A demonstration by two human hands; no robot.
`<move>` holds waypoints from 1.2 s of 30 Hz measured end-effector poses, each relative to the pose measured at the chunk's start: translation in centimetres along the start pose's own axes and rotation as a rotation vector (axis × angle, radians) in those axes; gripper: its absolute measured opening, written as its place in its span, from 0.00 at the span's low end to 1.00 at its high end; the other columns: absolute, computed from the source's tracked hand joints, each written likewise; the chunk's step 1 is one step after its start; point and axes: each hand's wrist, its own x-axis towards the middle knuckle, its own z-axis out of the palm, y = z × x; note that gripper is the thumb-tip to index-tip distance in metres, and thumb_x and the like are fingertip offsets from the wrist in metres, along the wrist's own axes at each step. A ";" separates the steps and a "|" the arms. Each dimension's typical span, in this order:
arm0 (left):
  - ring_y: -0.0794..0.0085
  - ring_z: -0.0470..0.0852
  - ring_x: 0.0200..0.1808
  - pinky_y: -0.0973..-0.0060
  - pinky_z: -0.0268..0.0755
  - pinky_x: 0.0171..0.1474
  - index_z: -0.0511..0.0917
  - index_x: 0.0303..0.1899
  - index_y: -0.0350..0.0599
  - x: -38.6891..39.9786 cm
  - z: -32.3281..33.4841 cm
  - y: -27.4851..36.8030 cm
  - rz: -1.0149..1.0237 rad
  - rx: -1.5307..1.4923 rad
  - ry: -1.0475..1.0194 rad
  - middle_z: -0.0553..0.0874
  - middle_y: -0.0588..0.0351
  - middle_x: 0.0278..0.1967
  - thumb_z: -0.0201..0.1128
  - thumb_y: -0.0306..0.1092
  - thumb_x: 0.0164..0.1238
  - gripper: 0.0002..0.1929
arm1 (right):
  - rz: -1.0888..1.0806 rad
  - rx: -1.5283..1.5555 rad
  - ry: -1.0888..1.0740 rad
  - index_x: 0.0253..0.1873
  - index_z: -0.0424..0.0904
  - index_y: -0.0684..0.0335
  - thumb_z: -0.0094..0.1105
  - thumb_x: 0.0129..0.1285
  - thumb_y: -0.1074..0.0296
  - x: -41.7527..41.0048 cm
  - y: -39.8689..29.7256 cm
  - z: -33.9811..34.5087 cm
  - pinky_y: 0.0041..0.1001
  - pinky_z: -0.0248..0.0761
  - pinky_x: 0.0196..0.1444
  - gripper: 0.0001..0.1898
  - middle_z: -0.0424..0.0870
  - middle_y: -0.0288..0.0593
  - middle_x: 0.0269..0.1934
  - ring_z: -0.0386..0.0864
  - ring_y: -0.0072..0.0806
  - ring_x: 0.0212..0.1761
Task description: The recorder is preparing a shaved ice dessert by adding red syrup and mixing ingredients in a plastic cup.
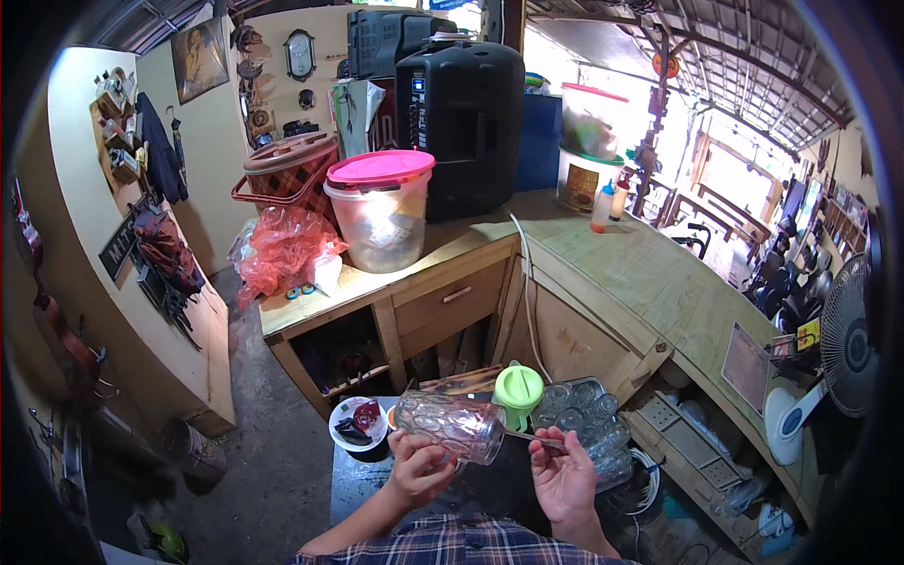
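Observation:
My left hand [422, 466] grips a large clear glass vessel [452, 426] with a dimpled wall, tilted onto its side. Between the fingers and thumb of my right hand [561, 473] is the end of a thin metal utensil [530, 437], perhaps a spoon; its other end reaches the vessel's right end, and whether it goes inside is hard to tell. Just behind stands a plastic pitcher with a light green lid [519, 386]. To the left, a white bowl [346, 439] holds a dark red packet and a black one. Clear glasses [583, 417] stand grouped in a tray at the right.
A dark low table [360, 494] lies under my hands. Beyond it is a wooden counter [452, 272] bearing a pink-lidded tub [381, 219], red plastic bags [282, 244] and a black loudspeaker [462, 127]. A coiled white cable [646, 480] and a fan [847, 332] are at the right.

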 end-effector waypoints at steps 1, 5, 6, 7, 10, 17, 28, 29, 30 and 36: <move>0.65 0.77 0.43 0.53 0.57 0.52 0.82 0.31 0.56 -0.1 0.3 0.0 -0.001 -0.005 -0.002 0.82 0.64 0.38 0.75 0.28 0.42 0.13 | -0.008 -0.009 -0.016 0.50 0.76 0.76 0.44 0.77 0.58 -0.2 0.1 0.2 0.33 0.76 0.57 0.21 0.82 0.57 0.49 0.83 0.43 0.50; 0.63 0.76 0.43 0.56 0.60 0.51 0.80 0.27 0.52 0.9 0.6 0.0 0.040 -0.001 -0.048 0.80 0.61 0.36 0.75 0.28 0.43 0.11 | -0.039 -0.257 0.053 0.47 0.76 0.70 0.44 0.77 0.57 0.5 1.8 3.2 0.32 0.77 0.54 0.18 0.83 0.52 0.47 0.83 0.39 0.47; 0.63 0.75 0.41 0.59 0.62 0.47 0.77 0.25 0.50 1.4 0.5 0.1 -0.069 -0.048 -0.028 0.78 0.59 0.35 0.74 0.26 0.42 0.12 | -0.042 -0.258 0.051 0.47 0.76 0.70 0.44 0.77 0.57 0.5 1.5 2.8 0.32 0.77 0.54 0.18 0.83 0.52 0.47 0.83 0.39 0.47; 0.62 0.74 0.39 0.63 0.64 0.43 0.75 0.24 0.48 1.8 0.5 0.2 -0.175 -0.100 -0.010 0.76 0.57 0.34 0.74 0.24 0.42 0.13 | -0.176 -0.214 -0.002 0.44 0.74 0.69 0.41 0.78 0.58 0.4 0.8 1.9 0.34 0.79 0.52 0.18 0.83 0.54 0.46 0.84 0.41 0.45; 0.65 0.70 0.39 0.71 0.63 0.42 0.70 0.18 0.44 1.3 -0.5 -0.6 -0.468 -0.328 -0.015 0.70 0.57 0.35 0.77 0.30 0.48 0.18 | -0.453 -0.217 -0.068 0.38 0.68 0.65 0.35 0.80 0.55 0.2 -1.0 1.8 0.35 0.82 0.48 0.20 0.82 0.54 0.43 0.86 0.43 0.40; 0.69 0.68 0.39 0.75 0.63 0.44 0.68 0.18 0.39 2.3 -0.2 0.6 -0.591 -0.557 -0.024 0.66 0.57 0.37 0.77 0.27 0.50 0.19 | -0.506 -0.994 -0.332 0.45 0.75 0.71 0.55 0.73 0.64 2.0 0.4 4.7 0.30 0.80 0.49 0.12 0.81 0.53 0.42 0.86 0.39 0.43; 0.58 0.74 0.49 0.63 0.68 0.52 0.78 0.21 0.42 2.2 -1.5 0.6 -0.389 -0.380 -0.050 0.69 0.53 0.41 0.78 0.28 0.44 0.12 | -1.131 -1.721 -0.657 0.40 0.84 0.58 0.67 0.47 0.78 2.2 -0.2 6.6 0.29 0.69 0.37 0.13 0.87 0.37 0.39 0.79 0.32 0.32; 0.58 0.74 0.49 0.63 0.68 0.52 0.78 0.21 0.42 2.2 -1.7 0.4 -0.388 -0.376 -0.044 0.69 0.53 0.41 0.78 0.28 0.44 0.12 | -1.174 -1.685 -0.660 0.43 0.84 0.58 0.67 0.47 0.77 1.7 -1.0 6.6 0.32 0.69 0.37 0.15 0.87 0.37 0.41 0.79 0.33 0.33; 0.57 0.73 0.50 0.61 0.69 0.52 0.80 0.22 0.43 2.0 -2.0 0.2 -0.366 -0.355 -0.062 0.70 0.53 0.42 0.78 0.29 0.44 0.11 | -1.216 -1.614 -0.608 0.41 0.81 0.58 0.65 0.48 0.78 0.6 -1.6 6.6 0.34 0.68 0.38 0.13 0.86 0.37 0.41 0.78 0.34 0.32; 0.51 0.72 0.54 0.56 0.69 0.53 0.77 0.20 0.43 2.7 -2.2 0.6 -0.254 -0.245 -0.107 0.72 0.53 0.42 0.76 0.28 0.43 0.12 | -1.052 -1.785 -0.539 0.40 0.78 0.57 0.67 0.51 0.76 1.7 -0.1 6.8 0.34 0.66 0.41 0.12 0.84 0.35 0.35 0.76 0.35 0.33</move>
